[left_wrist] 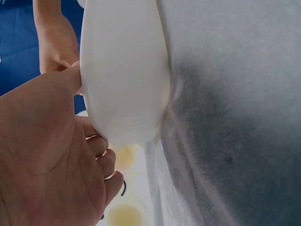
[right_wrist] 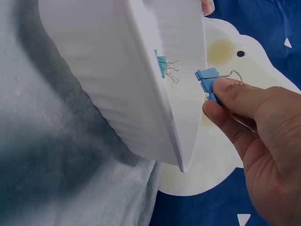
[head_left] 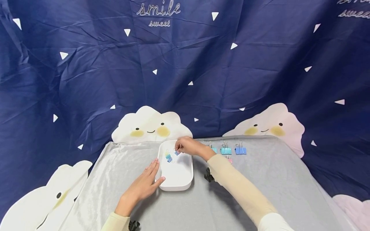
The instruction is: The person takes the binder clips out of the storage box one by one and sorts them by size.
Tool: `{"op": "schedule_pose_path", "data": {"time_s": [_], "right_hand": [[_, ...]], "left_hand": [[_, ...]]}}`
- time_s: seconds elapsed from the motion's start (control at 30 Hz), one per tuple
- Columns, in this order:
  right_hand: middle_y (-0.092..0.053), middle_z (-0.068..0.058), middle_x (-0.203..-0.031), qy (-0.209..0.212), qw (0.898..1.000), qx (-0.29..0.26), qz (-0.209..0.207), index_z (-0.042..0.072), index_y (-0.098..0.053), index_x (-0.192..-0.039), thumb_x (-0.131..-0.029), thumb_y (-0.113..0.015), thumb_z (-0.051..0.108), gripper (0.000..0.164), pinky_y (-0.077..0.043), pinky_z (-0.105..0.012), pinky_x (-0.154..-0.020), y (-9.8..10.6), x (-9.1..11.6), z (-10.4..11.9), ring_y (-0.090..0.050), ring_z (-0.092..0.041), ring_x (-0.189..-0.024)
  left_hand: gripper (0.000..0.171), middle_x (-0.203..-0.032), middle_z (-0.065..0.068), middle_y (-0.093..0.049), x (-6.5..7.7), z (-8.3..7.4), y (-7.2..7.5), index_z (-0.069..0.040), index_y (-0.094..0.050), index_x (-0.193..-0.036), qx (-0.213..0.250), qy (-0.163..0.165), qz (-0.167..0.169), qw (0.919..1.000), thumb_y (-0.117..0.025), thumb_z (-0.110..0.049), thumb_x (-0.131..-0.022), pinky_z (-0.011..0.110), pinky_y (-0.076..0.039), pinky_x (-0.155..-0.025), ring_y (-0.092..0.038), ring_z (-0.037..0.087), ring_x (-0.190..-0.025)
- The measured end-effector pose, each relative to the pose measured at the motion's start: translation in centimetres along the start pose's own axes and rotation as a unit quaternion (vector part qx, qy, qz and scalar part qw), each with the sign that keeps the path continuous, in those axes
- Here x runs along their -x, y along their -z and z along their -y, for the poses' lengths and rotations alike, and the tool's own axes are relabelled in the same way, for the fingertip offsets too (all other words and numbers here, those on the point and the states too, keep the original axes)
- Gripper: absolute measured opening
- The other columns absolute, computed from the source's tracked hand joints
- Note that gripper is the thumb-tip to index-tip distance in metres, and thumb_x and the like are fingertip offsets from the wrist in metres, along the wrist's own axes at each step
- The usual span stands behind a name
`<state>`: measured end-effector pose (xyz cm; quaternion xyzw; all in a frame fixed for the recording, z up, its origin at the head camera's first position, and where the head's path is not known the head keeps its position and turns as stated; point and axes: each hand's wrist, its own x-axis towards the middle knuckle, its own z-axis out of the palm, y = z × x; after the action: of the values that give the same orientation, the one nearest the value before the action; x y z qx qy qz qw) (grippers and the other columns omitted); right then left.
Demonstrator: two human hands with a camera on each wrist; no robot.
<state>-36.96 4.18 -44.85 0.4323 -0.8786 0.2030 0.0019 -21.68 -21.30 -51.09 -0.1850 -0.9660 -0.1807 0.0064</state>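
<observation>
A blue binder clip (right_wrist: 207, 80) is pinched between the thumb and fingers of my right hand (head_left: 189, 146), above the far part of a white tray (head_left: 177, 176). In the right wrist view its wire handle points back toward the hand. Several small binder clips (head_left: 169, 157), teal, blue and yellowish, lie close together inside the tray; a teal clip (right_wrist: 162, 65) shows past the rim in the right wrist view. My left hand (head_left: 144, 182) rests on the tray's left rim with fingers extended, its thumb (left_wrist: 70, 77) touching the edge.
Right of the tray, larger binder clips stand on the grey cloth (head_left: 260, 183): two teal clips (head_left: 226, 150), a blue clip (head_left: 240, 150) and a pink clip (head_left: 229, 159), partly hidden by the right sleeve (head_left: 240, 186). A dark blue curtain (head_left: 173, 89) with clouds hangs behind.
</observation>
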Motion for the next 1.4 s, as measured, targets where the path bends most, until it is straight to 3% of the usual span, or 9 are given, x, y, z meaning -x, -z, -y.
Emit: {"op": "schedule_pose_path", "data": {"time_s": [0.23,0.67,0.97,1.4], "right_hand": [[-0.075,-0.002,-0.103,0.005,1.0,0.009,-0.028,0.008,-0.082,-0.105,-0.097,-0.072,-0.001,0.016,-0.059,-0.027,-0.086,1.1,1.7,-0.3,-0.069,-0.014,-0.093],[-0.074,-0.002,-0.108,-0.017,0.998,-0.018,-0.065,0.011,-0.082,-0.108,-0.101,-0.069,0.002,0.018,-0.059,-0.026,-0.078,4.1,6.0,-1.2,-0.068,-0.011,-0.089],[-0.075,-0.001,-0.107,-0.035,0.994,-0.027,-0.102,0.011,-0.081,-0.108,-0.101,-0.069,0.0,0.017,-0.06,-0.026,-0.074,5.4,9.9,-2.5,-0.07,-0.012,-0.088],[-0.075,0.0,-0.102,-0.072,0.986,0.007,-0.152,0.009,-0.081,-0.105,-0.098,-0.072,0.0,0.015,-0.059,-0.033,-0.073,6.7,15.8,-5.1,-0.066,-0.009,-0.084]], "left_hand": [[0.082,-0.178,0.018,-0.018,-0.2,0.1,-0.2,0.003,-0.025,-0.167,-0.003,0.0,0.003,1.0,-0.049,-0.052,-0.111,0.056,-0.025,-0.134,-0.022,0.038,-0.165],[0.083,-0.179,0.016,-0.017,-0.4,0.1,-0.3,0.001,-0.022,-0.168,0.003,0.003,-0.001,1.0,-0.047,-0.054,-0.111,0.055,-0.023,-0.135,-0.021,0.036,-0.165],[0.084,-0.179,0.015,-0.016,-0.1,0.2,-0.5,0.0,-0.022,-0.168,0.004,0.005,-0.003,1.0,-0.047,-0.056,-0.111,0.054,-0.022,-0.135,-0.018,0.033,-0.166],[0.084,-0.179,0.014,-0.015,-0.1,0.3,-0.6,-0.001,-0.021,-0.169,0.006,0.003,-0.002,1.0,-0.045,-0.058,-0.111,0.055,-0.022,-0.135,-0.019,0.035,-0.166]]}}
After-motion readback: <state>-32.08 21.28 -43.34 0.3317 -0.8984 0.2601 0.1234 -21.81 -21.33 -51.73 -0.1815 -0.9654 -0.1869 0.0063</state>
